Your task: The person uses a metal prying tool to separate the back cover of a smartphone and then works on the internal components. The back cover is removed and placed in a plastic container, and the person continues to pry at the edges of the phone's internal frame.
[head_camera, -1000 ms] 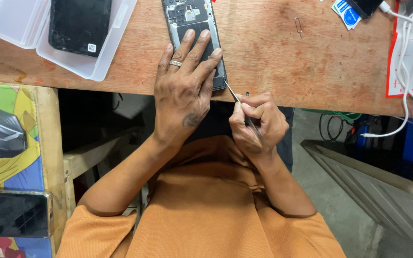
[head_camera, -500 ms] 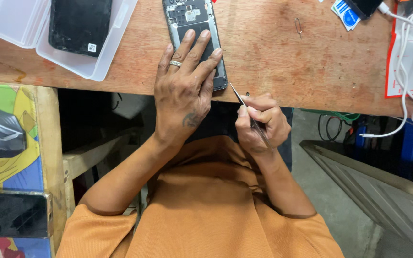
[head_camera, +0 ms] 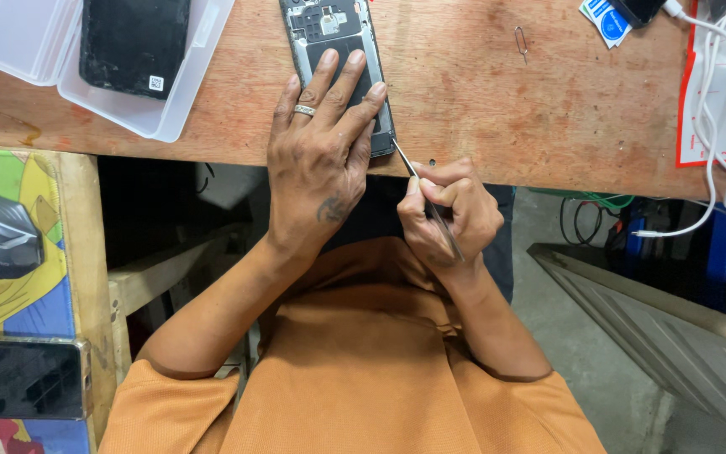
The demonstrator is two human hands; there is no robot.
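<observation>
left hand (head_camera: 317, 164) lies flat, fingers spread, pinning an opened smartphone (head_camera: 339, 50) at the wooden bench's (head_camera: 506, 101) near edge; right hand (head_camera: 449, 214), its grip closed on thin tweezers (head_camera: 424, 202), touches the phone's near right corner.

Bare wood on the table (head_camera: 497, 109), reddish and scuffed, matt with a worn, stained grain. The opened phone (head_camera: 334, 34) shows grey metal-looking framing and dark matt parts inside. The left hand (head_camera: 317, 160) wears a shiny metal ring (head_camera: 305, 109). The right hand (head_camera: 447, 214) grips a thin tool (head_camera: 418, 181), its tip glinting like steel. The tray (head_camera: 170, 113) is clear, smooth plastic; the black phone (head_camera: 132, 42) in it is dull and dusty. White cables (head_camera: 716, 126) look like smooth plastic. The orange shirt (head_camera: 363, 378) is soft, matt knit cloth.
</observation>
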